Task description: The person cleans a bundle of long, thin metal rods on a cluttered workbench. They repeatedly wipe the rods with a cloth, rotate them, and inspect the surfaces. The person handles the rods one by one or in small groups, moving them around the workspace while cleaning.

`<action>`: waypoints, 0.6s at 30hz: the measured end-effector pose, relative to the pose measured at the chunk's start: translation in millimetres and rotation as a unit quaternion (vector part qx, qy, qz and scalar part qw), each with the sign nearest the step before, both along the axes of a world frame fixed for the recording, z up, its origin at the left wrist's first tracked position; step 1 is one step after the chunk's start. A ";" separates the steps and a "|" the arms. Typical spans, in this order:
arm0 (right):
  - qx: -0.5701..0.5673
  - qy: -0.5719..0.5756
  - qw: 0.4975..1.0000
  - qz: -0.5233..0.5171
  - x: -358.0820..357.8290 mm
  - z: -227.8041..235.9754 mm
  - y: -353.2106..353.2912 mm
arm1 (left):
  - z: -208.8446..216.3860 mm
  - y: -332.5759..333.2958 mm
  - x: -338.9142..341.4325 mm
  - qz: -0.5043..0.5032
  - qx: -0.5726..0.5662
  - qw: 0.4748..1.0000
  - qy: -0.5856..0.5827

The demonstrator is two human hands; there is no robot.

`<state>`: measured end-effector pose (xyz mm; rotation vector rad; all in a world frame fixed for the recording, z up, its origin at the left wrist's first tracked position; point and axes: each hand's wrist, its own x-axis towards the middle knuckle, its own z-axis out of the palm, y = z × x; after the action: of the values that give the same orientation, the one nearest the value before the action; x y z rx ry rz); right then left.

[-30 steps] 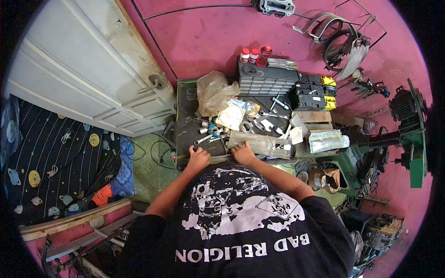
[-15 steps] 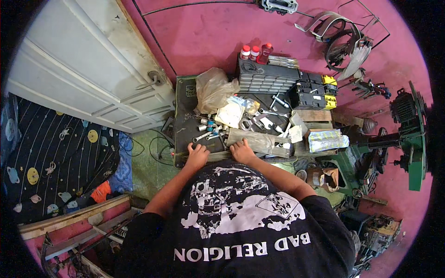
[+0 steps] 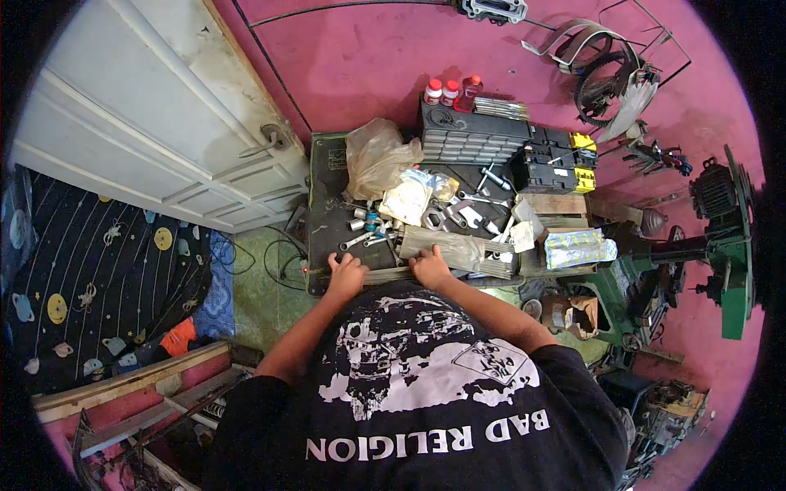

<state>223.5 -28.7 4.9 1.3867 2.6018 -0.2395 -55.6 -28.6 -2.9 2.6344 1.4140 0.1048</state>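
"Packet [image 3: 458,249], on the table [image 3: 327,225]: is it gripped?"

"Your right hand [image 3: 430,266] is at its near edge; whether either hand grasps anything, I can't tell."

"And your left hand [image 3: 347,277]?"

"Near wrenches [image 3: 356,241]; paper [image 3: 405,202], a bag [image 3: 378,159] and drawers [image 3: 471,149] crowd the table beyond."

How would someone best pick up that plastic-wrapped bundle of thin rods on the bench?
Probably by the middle of the bundle, fingers across its width, coming from the near side: it lies long and low, roughly left to right, with metal tools crowding its far side.
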 end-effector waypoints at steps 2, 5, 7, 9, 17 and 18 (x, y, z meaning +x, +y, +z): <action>0.006 -0.011 1.000 0.011 -2.4 -0.5 0.3 | -2.2 0.5 0.6 0.004 -0.001 1.000 0.005; 0.022 -0.006 1.000 0.014 -1.8 -3.1 -0.7 | -7.2 -1.3 0.0 0.013 0.010 1.000 -0.022; 0.025 0.009 1.000 0.007 -1.1 -6.1 -1.6 | -12.4 -2.6 -1.1 0.019 0.040 0.998 -0.042; 0.022 0.026 0.999 -0.006 -1.3 -8.1 -0.9 | -11.3 -0.5 -1.9 0.008 0.022 0.999 -0.025; 0.043 0.020 0.999 0.017 0.7 -4.0 -1.8 | -8.0 -1.3 0.4 -0.003 0.033 0.999 -0.034; 0.056 0.021 0.998 0.032 0.4 0.6 -2.4 | -9.5 -1.4 0.6 -0.007 0.040 0.999 -0.032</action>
<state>223.9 -31.0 5.5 1.3442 2.7272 -0.1154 -55.0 -30.0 -12.4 2.6776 1.3996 0.2459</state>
